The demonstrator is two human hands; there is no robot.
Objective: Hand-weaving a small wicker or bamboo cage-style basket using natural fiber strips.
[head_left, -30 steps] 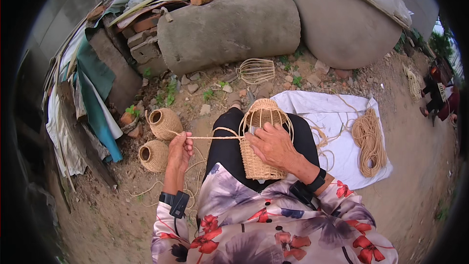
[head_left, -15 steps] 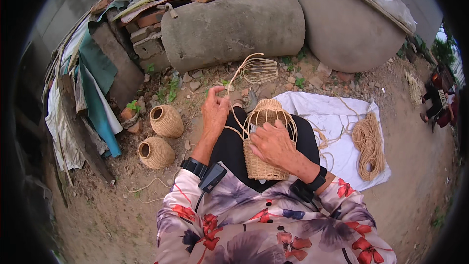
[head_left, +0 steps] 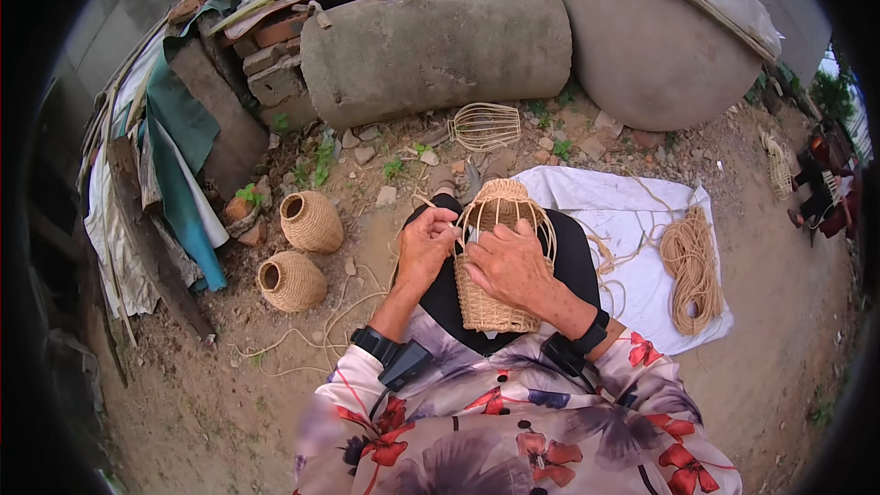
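Note:
A half-woven cord basket (head_left: 488,313) rests between my knees, its lower wall closely woven and its pale ribs bare above, curving up to a woven top. My right hand (head_left: 511,261) lies across the ribs at the edge of the weave, fingers curled in and gripping the basket. Close to the basket's left side, my left hand (head_left: 427,246) pinches a strand of tan cord (head_left: 421,199) near the ribs. The fingertips of both hands are partly hidden, and the strand's path between them does not show.
Two round woven baskets (head_left: 312,221) lie on the dirt at left, beside loose cord. A coil of cord (head_left: 692,266) rests on a white sheet (head_left: 573,185) at right. Ahead are a bare rib frame (head_left: 484,126), a stone cylinder (head_left: 440,50) and a rounded slab (head_left: 651,46). Another person sits far right.
My left hand has come down and right, from holding the cord raised to beside the basket. The cord's loose end has dropped, with more cord now on the ground at left. My right hand has stayed on the basket.

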